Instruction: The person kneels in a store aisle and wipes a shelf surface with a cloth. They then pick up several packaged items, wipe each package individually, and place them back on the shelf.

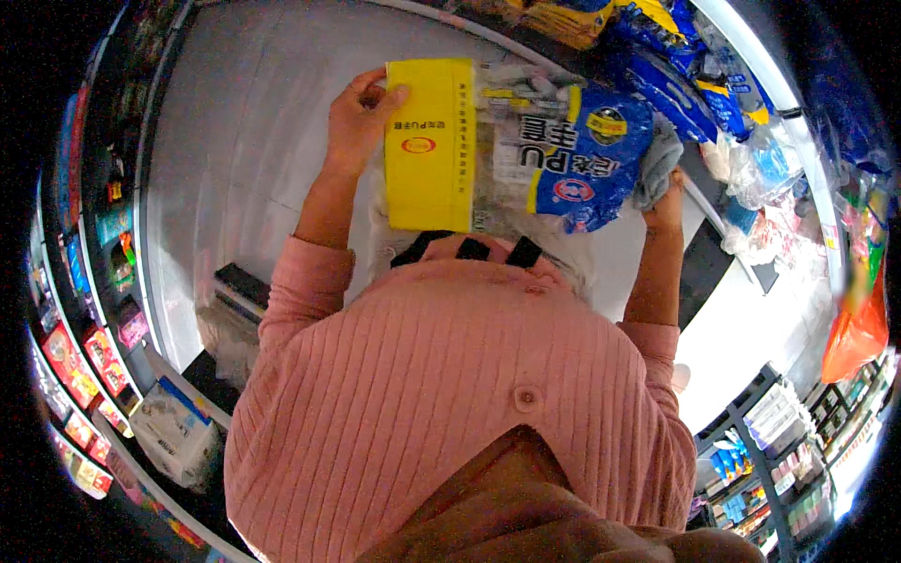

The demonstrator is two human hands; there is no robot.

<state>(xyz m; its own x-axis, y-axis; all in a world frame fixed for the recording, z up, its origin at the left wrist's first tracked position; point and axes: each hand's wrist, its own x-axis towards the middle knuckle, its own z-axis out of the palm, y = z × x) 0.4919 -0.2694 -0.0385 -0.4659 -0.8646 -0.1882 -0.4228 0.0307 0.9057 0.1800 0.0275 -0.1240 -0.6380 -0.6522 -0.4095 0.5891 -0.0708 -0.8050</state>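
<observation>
A plastic packaging bag (598,144) with a yellow end panel, a see-through middle and a blue printed end is spread out in front of me. It bears writing, upside down in this view. My left hand (357,116) pinches the left edge of the yellow panel, thumb on top. At the blue end, my right hand (665,203) grips a grey fabric bundle (659,163), perhaps gloves. Whether the bundle is partly inside the bag I cannot tell. Most fingers of the right hand are hidden behind the fabric.
Blue and yellow packets (662,84) and clear-wrapped goods (764,165) fill a shelf at upper right. Shelves with red boxes (70,362) run along the left. A white wrapped pack (176,433) stands lower left. An orange bag (855,338) hangs at far right. Grey tiled floor (232,141) lies ahead.
</observation>
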